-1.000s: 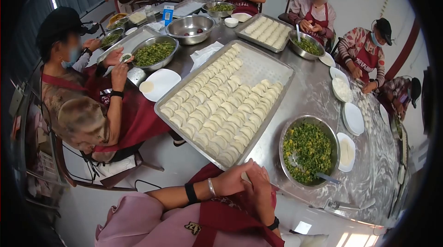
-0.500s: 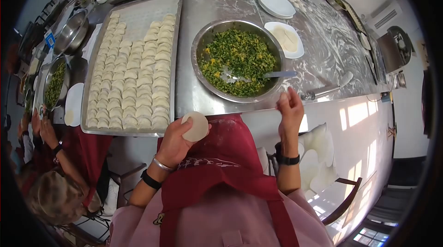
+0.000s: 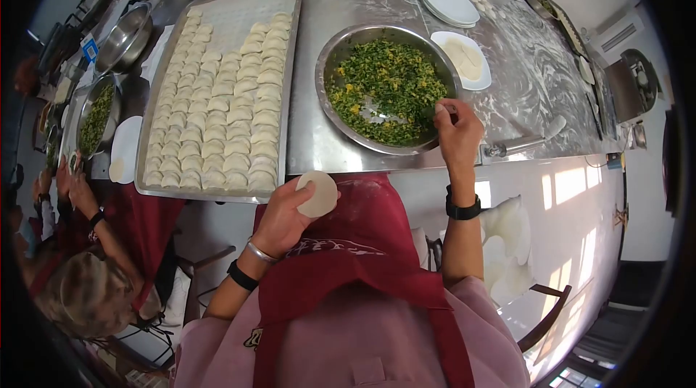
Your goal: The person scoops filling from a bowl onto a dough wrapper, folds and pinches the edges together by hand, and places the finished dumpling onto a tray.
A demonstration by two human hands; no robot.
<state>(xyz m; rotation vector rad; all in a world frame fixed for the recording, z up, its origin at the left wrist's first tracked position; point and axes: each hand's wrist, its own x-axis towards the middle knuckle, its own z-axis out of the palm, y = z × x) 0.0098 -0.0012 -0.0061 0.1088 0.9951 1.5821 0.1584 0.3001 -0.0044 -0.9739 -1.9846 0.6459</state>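
Note:
My left hand (image 3: 288,213), below the table edge, holds a round dumpling wrapper (image 3: 317,194) flat across its fingers, with the thumb on top. At the right rim of a steel bowl (image 3: 324,116), my right hand (image 3: 460,134) is closed around the handle of a spatula, which the fingers hide. The spatula's shiny blade (image 3: 373,110) lies partly sunk in chopped green and yellow filling (image 3: 391,73). Left of the bowl, a metal tray (image 3: 291,40) carries rows of folded dumplings (image 3: 217,105).
Beyond the bowl are a plate with wrappers (image 3: 464,60) and stacked white plates (image 3: 448,4). A rolling pin (image 3: 525,142) lies near the table's right front edge on floured steel. A co-worker's hands (image 3: 78,189) are at the left, beside another filling bowl (image 3: 109,127).
My right hand has moved up to the bowl's rim and closed over the spatula handle. My left hand still holds the wrapper. The whole view has shifted slightly.

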